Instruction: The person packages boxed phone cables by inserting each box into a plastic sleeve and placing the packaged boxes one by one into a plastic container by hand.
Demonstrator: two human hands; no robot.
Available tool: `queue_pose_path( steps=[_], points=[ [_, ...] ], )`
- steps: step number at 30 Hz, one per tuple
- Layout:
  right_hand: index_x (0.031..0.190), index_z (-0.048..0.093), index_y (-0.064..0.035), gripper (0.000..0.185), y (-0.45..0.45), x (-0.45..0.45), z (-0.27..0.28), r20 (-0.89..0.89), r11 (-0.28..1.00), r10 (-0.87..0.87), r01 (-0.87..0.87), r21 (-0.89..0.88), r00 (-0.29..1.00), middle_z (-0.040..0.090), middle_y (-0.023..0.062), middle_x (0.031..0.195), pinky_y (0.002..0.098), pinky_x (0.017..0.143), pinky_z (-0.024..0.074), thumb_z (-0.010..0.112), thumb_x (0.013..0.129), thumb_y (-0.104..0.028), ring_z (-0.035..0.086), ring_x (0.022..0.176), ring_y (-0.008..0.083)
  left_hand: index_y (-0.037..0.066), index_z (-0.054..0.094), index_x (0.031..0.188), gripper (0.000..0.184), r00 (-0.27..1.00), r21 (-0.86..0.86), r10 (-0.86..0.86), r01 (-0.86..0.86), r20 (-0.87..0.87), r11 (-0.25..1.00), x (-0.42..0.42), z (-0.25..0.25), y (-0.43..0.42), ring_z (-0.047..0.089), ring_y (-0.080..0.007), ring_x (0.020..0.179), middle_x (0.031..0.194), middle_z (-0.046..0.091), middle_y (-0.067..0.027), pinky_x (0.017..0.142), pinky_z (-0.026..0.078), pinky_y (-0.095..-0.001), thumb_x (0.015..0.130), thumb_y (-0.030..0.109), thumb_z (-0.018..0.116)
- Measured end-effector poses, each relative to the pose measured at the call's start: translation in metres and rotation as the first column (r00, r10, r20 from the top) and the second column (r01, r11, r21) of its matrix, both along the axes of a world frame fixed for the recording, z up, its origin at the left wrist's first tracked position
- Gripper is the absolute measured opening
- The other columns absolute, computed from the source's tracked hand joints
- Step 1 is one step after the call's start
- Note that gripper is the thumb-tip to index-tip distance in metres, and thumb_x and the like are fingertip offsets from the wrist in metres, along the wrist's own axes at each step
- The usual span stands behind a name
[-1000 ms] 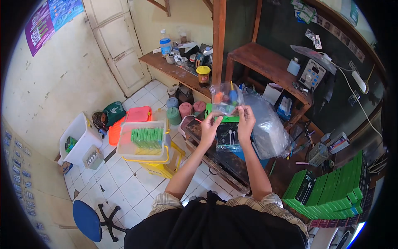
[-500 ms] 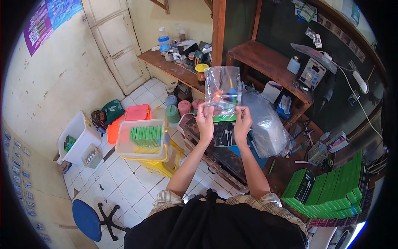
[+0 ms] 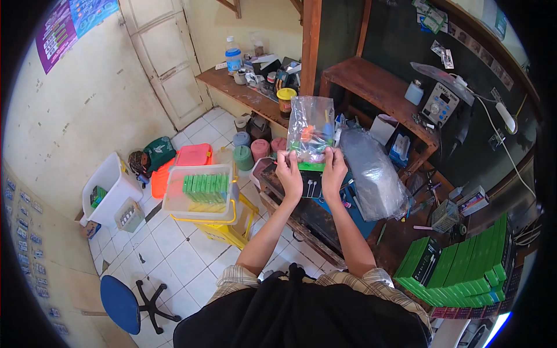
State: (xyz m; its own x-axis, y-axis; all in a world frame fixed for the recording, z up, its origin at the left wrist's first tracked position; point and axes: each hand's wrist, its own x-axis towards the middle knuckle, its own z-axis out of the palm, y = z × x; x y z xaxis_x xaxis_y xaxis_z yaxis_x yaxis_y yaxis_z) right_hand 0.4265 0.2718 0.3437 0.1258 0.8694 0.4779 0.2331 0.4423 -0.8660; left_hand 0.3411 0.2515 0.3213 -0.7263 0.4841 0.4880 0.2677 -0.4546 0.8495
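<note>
My left hand point(image 3: 288, 174) and my right hand point(image 3: 334, 174) pinch a clear plastic bag point(image 3: 310, 113) by its two sides, above the workbench. Between and below my fingers is a green and black cable box point(image 3: 311, 184), with a white cable pictured on its front. The box seems to be in the near part of the bag, though its edges are partly hidden by my hands. The bag's far part stands up beyond my fingertips, and coloured things behind show through it. Right of my right hand lies a pile of clear plastic bags point(image 3: 371, 174) on the bench.
Stacked green boxes point(image 3: 458, 267) stand at the bench's right. A wire basket point(image 3: 444, 216) and a soldering station point(image 3: 439, 104) are farther back. On the left, a clear bin point(image 3: 200, 191) of green boxes rests on a yellow stool point(image 3: 217, 232). A blue chair point(image 3: 120, 304) stands on the tiles.
The bag and box have tilted, so less of the box's black front shows. My hands have moved slightly closer together. The view has shifted a little.
</note>
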Motion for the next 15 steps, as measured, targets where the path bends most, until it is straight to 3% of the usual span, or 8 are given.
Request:
queue_pose_path(
  steps=[2, 4, 6, 8, 12, 14, 15],
  points=[
    [0.082, 0.055, -0.0001, 0.023, 0.0, -0.003, 0.0, -0.033, 0.999, -0.01, 0.009, -0.033, 0.999, 0.048, 0.008, 0.06, 0.0286, 0.053, 0.038, 0.048, 0.092, -0.02, 0.043, 0.055, 0.0122, 0.002, 0.042, 0.077, 0.023, 1.0, 0.058, 0.026, -0.025, -0.017, 0.998, -0.001, 0.003, -0.002, 0.038, -0.0101, 0.055, 0.06, 0.043, -0.0043, 0.05, 0.035, -0.0275, 0.09, 0.017, 0.053],
    [0.083, 0.055, 0.0001, 0.022, 0.005, -0.003, -0.004, -0.015, 1.0, -0.03, 0.03, -0.005, 0.999, 0.048, 0.0077, 0.06, 0.0291, 0.053, 0.0382, 0.048, 0.092, -0.019, 0.044, 0.054, 0.013, 0.003, 0.043, 0.076, 0.024, 0.998, -0.099, -0.056, 0.052, -0.034, 0.994, -0.005, 0.001, -0.005, 0.042, -0.0091, 0.06, 0.062, 0.046, -0.0026, 0.056, 0.038, -0.0263, 0.091, 0.019, 0.052],
    [0.083, 0.054, 0.0002, 0.022, 0.011, -0.002, -0.009, 0.003, 0.998, -0.055, 0.055, 0.021, 0.998, 0.048, 0.0073, 0.059, 0.0295, 0.052, 0.0384, 0.047, 0.092, -0.018, 0.044, 0.054, 0.0137, 0.002, 0.042, 0.077, 0.023, 0.996, -0.067, -0.026, 0.021, -0.085, 0.998, -0.01, -0.004, 0.003, 0.041, -0.0123, 0.056, 0.06, 0.045, -0.0058, 0.053, 0.037, -0.0281, 0.089, 0.018, 0.053],
    [0.088, 0.053, 0.0, 0.018, 0.014, 0.001, -0.011, 0.016, 0.998, -0.01, 0.009, 0.055, 1.0, 0.054, 0.0135, 0.064, 0.0335, 0.053, 0.0395, 0.048, 0.091, -0.017, 0.052, 0.055, 0.0218, 0.002, 0.041, 0.077, 0.023, 0.991, -0.033, 0.003, -0.007, -0.135, 0.999, -0.015, -0.01, 0.01, 0.04, -0.0154, 0.052, 0.059, 0.044, -0.009, 0.05, 0.035, -0.0299, 0.088, 0.017, 0.055],
    [0.09, 0.052, 0.0003, 0.015, 0.009, 0.005, -0.013, 0.049, 0.998, -0.007, 0.003, 0.067, 0.999, 0.055, 0.0129, 0.065, 0.033, 0.054, 0.0404, 0.051, 0.09, -0.015, 0.054, 0.058, 0.0208, 0.002, 0.04, 0.077, 0.024, 0.982, -0.073, -0.06, 0.047, -0.182, 0.996, -0.021, -0.006, 0.001, 0.041, -0.0174, 0.051, 0.058, 0.044, -0.0105, 0.05, 0.036, -0.0296, 0.088, 0.017, 0.056],
    [0.086, 0.052, -0.0001, 0.016, 0.009, 0.006, -0.024, -0.016, 0.999, 0.017, -0.016, 0.045, 1.0, 0.05, 0.0069, 0.06, 0.0281, 0.052, 0.039, 0.051, 0.09, -0.015, 0.046, 0.055, 0.0122, 0.002, 0.04, 0.076, 0.025, 0.973, -0.108, -0.086, 0.064, -0.215, 0.992, -0.021, -0.012, -0.006, 0.042, -0.018, 0.051, 0.058, 0.044, -0.0106, 0.051, 0.037, -0.0298, 0.087, 0.017, 0.056],
    [0.086, 0.052, -0.0001, 0.016, 0.008, 0.007, -0.027, -0.017, 0.999, 0.014, -0.013, 0.041, 1.0, 0.05, 0.0069, 0.06, 0.0281, 0.052, 0.039, 0.051, 0.09, -0.015, 0.046, 0.055, 0.0122, 0.002, 0.04, 0.077, 0.025, 0.977, -0.129, -0.087, 0.063, -0.196, 0.99, -0.022, -0.017, -0.008, 0.043, -0.0186, 0.052, 0.059, 0.045, -0.0112, 0.051, 0.037, -0.0301, 0.087, 0.017, 0.057]
  ],
)
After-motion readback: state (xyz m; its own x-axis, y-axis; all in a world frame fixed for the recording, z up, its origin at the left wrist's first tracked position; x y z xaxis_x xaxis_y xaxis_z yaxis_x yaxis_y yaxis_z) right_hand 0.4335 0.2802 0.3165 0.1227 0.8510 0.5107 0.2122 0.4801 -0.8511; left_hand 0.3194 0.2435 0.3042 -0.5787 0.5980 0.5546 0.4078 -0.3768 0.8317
